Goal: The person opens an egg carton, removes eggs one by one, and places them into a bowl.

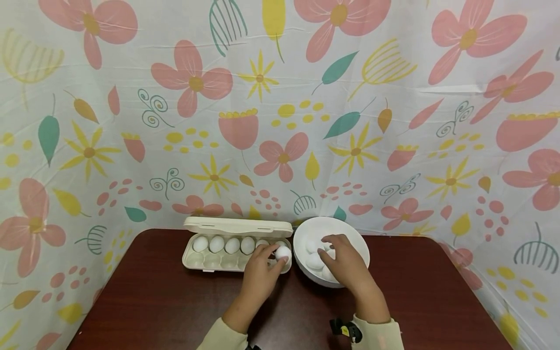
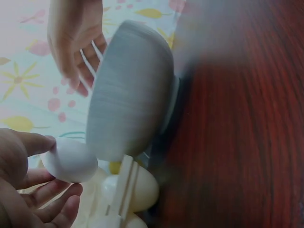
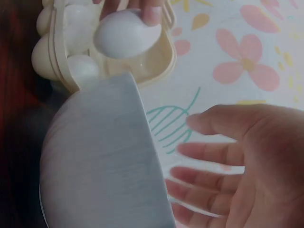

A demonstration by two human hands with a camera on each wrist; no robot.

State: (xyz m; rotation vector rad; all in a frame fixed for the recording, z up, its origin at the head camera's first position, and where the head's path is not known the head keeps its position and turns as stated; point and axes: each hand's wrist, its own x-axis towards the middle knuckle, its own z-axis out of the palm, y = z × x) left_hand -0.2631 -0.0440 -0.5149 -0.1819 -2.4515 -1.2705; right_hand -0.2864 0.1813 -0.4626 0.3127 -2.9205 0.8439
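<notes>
My left hand [image 1: 259,273] pinches a white egg [image 1: 283,253] between thumb and fingertips, over the right end of the cream egg carton [image 1: 238,226]. In the left wrist view this egg [image 2: 71,160] sits at the fingertips, beside the carton. The lid is raised at the back, and several eggs [image 1: 216,244] stand in the carton's back row. To the right, my right hand [image 1: 348,265] reaches over the white bowl [image 1: 334,224], its fingers spread loosely above several white eggs [image 1: 314,261]. Nothing shows between the fingers of that hand [image 3: 266,166] in the right wrist view.
Carton and bowl stand side by side near the back of a dark red-brown table [image 1: 144,291]. A flower-printed cloth [image 1: 284,121] hangs right behind the table's back edge. A black strap [image 1: 347,330] circles the right wrist.
</notes>
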